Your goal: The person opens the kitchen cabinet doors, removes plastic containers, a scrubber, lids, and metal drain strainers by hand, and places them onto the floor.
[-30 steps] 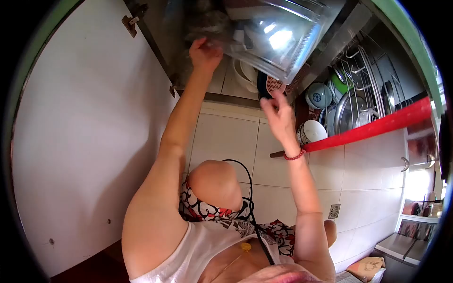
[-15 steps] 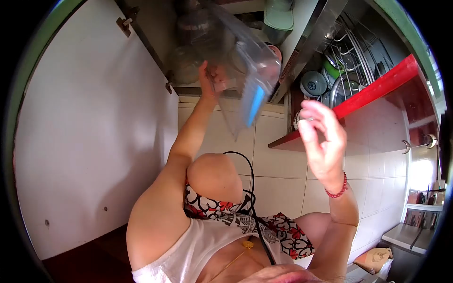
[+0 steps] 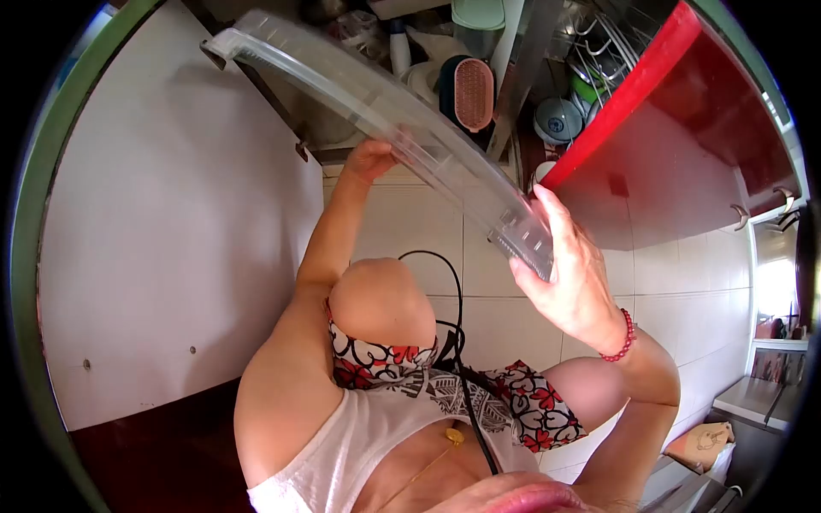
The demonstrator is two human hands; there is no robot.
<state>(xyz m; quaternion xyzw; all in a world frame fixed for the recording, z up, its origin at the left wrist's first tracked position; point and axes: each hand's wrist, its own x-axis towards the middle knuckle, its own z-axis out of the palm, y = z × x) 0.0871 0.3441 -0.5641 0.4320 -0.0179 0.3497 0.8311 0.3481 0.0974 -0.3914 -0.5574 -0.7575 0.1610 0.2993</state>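
A long, clear plastic tray [image 3: 410, 128], possibly a storage box lid, slants across the front of the open cupboard. Its right end sits between the thumb and fingers of my right hand [image 3: 577, 274], which wears a red bead bracelet [image 3: 629, 338]. Under its middle, my left hand [image 3: 372, 160] grips the tray's lower side; some of those fingers show only through the plastic. Behind it in the cupboard are a pink and dark green oval grater-like box [image 3: 472, 94], a green-lidded container [image 3: 479, 30] and a white bottle [image 3: 399, 49].
A white cupboard door [image 3: 162, 231] stands open on the left. To the right, a red pull-out drawer front [image 3: 658, 145] sticks out, with a wire rack [image 3: 603, 43] and bowls [image 3: 558, 120] behind it. A black cable [image 3: 460, 325] hangs over tiled floor [image 3: 505, 321].
The clear tray has swung from upright to a long slant toward the right. My right hand, free before, has closed on its right end. The red drawer front appears shifted in view.
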